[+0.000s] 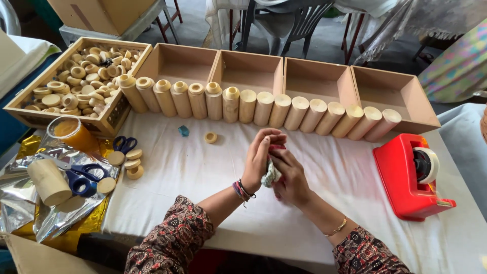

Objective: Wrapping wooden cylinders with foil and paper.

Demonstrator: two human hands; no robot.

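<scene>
Hands meet over a white cloth-covered table (324, 167), seen from above. Left hand (261, 155) is curled nearly closed, fingers bent over a small red object (276, 147) that mostly hides between both palms. Right hand (289, 175) is also closed, pinching a crumpled scrap of pale patterned cloth (270, 175) against that red piece. What the red piece is cannot be told; only a sliver shows.

The cloth scrap looks soft, light and limp, likely to bunch and slip unless pinched between thumb and fingertips. The red piece seems small and rigid, probably best held by its edges.

Beyond the hands, a row of pale wooden cylinders (264, 106) leans against four open wooden boxes (314, 76). Far left, a wooden tray (23, 109) holds many wooden caps (81, 81). One loose wooden cap (210, 137) and a small blue-green bit (183, 131) lie near the row. Near left, blue-handled scissors (81, 177) rest on silver foil (20, 203) beside a jar of orange liquid (71, 133). At right stands a red tape dispenser (411, 175).
</scene>
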